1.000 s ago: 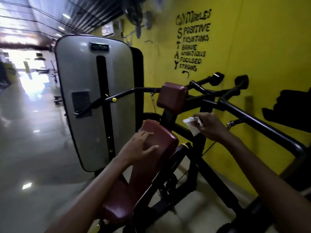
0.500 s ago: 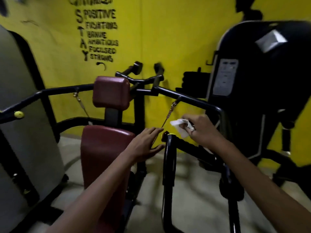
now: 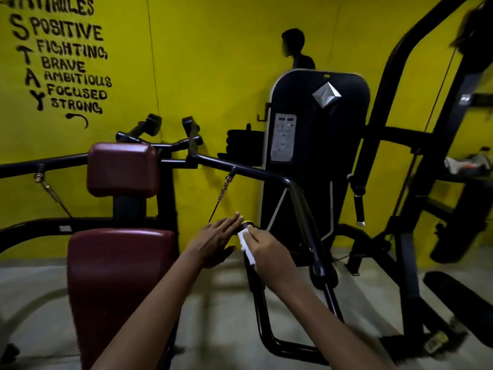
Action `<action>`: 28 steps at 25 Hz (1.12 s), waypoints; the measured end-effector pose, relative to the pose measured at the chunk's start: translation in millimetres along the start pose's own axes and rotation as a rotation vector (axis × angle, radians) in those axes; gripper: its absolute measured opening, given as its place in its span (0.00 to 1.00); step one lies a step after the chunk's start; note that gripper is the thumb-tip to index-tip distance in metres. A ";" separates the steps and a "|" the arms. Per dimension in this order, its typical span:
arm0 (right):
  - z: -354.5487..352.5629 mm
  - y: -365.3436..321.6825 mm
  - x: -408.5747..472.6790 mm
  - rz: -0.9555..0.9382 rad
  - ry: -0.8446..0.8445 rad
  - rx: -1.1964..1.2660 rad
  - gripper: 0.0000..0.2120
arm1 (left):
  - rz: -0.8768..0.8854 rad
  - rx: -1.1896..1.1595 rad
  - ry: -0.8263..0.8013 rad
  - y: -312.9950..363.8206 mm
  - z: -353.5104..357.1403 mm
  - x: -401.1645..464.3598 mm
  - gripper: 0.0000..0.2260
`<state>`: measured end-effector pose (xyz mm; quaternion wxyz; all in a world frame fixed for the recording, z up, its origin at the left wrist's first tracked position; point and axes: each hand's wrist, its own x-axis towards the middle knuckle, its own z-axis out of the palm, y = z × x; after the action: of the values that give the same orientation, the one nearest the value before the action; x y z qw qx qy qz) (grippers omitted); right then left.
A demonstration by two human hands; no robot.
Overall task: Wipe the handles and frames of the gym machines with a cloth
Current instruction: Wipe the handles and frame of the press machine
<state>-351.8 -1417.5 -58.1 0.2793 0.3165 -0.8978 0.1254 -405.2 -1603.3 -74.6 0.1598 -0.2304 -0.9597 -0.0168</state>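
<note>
The right hand (image 3: 269,252) had its grip curled round a white cloth (image 3: 246,245), pressing it against the upper end of a black upright handle (image 3: 256,287) of the chest machine; the cloth wrapped the bar just below its yellow-ringed tip (image 3: 247,223); most of the cloth was hidden under the fingers, so only a folded strip showed. The left hand (image 3: 213,243) lay flat and relaxed just beside the handle, its grip fully spread with straight fingers and holding nothing; its fingertips (image 3: 237,217) reached close to the yellow-ringed tip, though whether they touched it could not be told.

The handle ran down to a bent black frame tube (image 3: 280,348) near the floor; a longer black arm (image 3: 266,177) curved over from the machine's centre and dropped behind the right hand; a small clip and cable (image 3: 225,185) hung from that arm. To the left stood the machine's maroon back pad (image 3: 117,284), with a maroon head pad (image 3: 122,169) above it.

Behind, against the yellow wall (image 3: 213,62), stood a dark weight-stack cover (image 3: 317,156) bearing a pale label; a person's dark outline (image 3: 296,52) showed above it; black lettering (image 3: 58,57) was painted on the wall at left; a taller black machine frame (image 3: 394,129) rose at right.
</note>
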 end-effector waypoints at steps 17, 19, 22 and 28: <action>27.8 -2.9 -17.2 0.085 0.114 0.052 0.24 | 0.003 -0.116 -0.023 -10.7 7.7 0.1 0.28; 25.4 -11.4 -34.7 0.066 0.139 0.029 0.26 | 0.024 -0.110 -0.032 -13.7 5.3 1.9 0.27; 22.3 -17.7 -53.7 0.017 0.149 -0.038 0.29 | 0.040 -0.111 -0.031 -16.3 4.1 3.1 0.27; 19.5 -19.5 -80.7 -0.027 0.128 -0.009 0.28 | 0.054 -0.141 0.004 -17.5 12.3 3.8 0.32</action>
<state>-295.7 -1400.1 -119.9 0.3393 0.3188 -0.8743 0.1376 -420.0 -1616.0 -84.4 0.1454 -0.2669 -0.9493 -0.0807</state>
